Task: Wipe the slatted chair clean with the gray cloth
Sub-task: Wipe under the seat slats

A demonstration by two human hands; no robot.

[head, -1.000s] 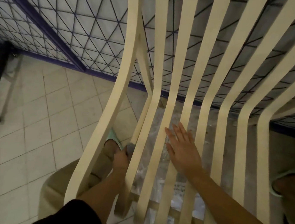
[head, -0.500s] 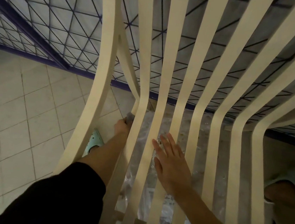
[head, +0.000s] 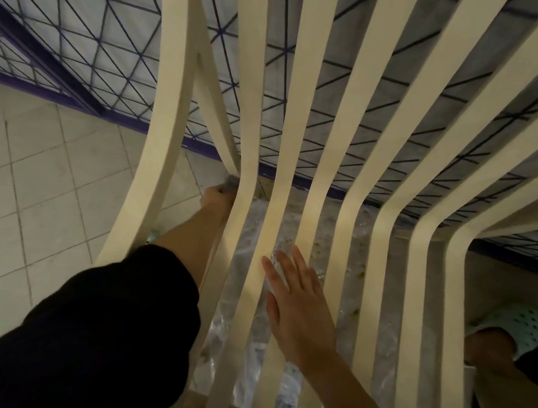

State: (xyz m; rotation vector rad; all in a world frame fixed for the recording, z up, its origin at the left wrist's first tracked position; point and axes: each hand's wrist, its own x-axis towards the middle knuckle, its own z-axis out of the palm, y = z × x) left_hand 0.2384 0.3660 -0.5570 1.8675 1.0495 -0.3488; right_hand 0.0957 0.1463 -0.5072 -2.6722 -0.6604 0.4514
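Slatted chair (head: 291, 112) fills the view, cream slats bending from back into seat, tiled floor (head: 45, 185) below. Right hand (head: 299, 311) lies flat, fingers straight, on the seat slats: good brace. Left hand (head: 216, 198) reaches between the outer slats, fingers curled around the gray cloth (head: 231, 181), pressing it at the slat's bend. Advice: keep cloth wrapped on the slat edge, long strokes along its length, one slat at a time.
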